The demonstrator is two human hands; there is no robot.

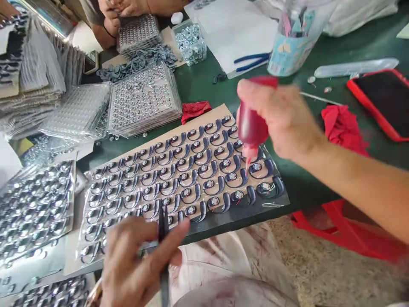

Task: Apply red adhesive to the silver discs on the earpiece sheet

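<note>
My right hand (284, 115) grips a red squeeze bottle (252, 123), turned nozzle-down above the right part of a cardboard sheet (219, 112). Its pale tip is close to the small parts there; I cannot tell whether it touches one. Rows of dark, curved, hook-shaped pieces (209, 169), each with a small round silver component, cover the sheet under or on clear film. Near the sheet's front edge, my left hand (134, 260) is closed around dark tweezers (163, 230), tips pointing away from me over the front rows. That hand is slightly blurred.
Stacked trays of small parts (143, 100) stand behind the sheet, beside a clear box of silver pieces (191, 42). Another person's hands (124, 8) are at the far side. Blue-handled pliers (252, 61), a pen cup (289, 51), red cloth (343, 128) and a red-cased phone (383, 102) lie rightward.
</note>
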